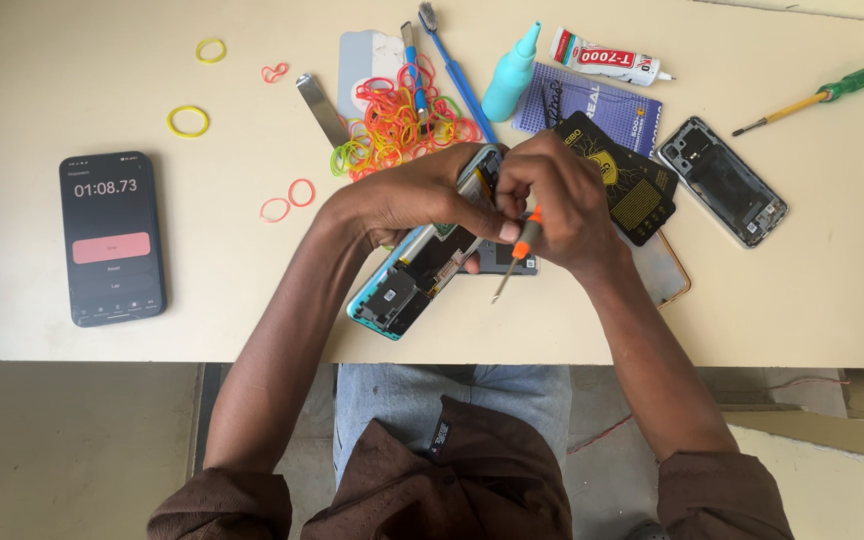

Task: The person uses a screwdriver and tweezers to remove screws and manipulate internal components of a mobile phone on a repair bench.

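Brown sleeves [472,490] lowest in view — left hand [407,195] grips an opened phone [417,270] above the tabletop [802,300]; right hand [562,200] pinches an orange-handled screwdriver [517,250] — rubber bands [397,125] behind.

left hand [407,195] — opened phone [414,268] | right hand [562,200] — small screwdriver [515,255]

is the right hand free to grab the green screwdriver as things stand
Probably not: the right hand already holds a small orange screwdriver at the opened phone. The green screwdriver lies unobstructed far off.
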